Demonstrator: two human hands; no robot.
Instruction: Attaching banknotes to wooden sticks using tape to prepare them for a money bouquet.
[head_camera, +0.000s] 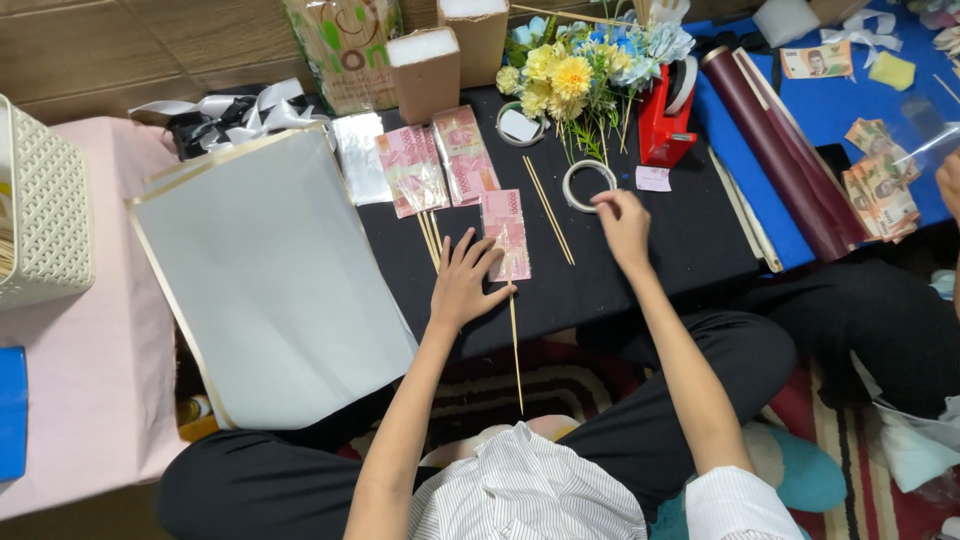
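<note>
Down on the black bench (640, 270), the left hand (462, 283) lies flat, grip released, pressing a pink banknote (507, 233) over a thin wooden stick (515, 340). The right hand (622, 225), fingers loose, touches a tape ring (588, 185) just beyond.

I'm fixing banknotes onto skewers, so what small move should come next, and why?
Probably pull a strip from the tape roll: the right hand already touches it, while the left hand pins the pink banknote over the wooden skewer, nothing yet fastening them.

Pink banknotes (505, 232) on a black cloth (660, 240), red tape dispenser (664, 118), yellow flowers (560, 75).
</note>
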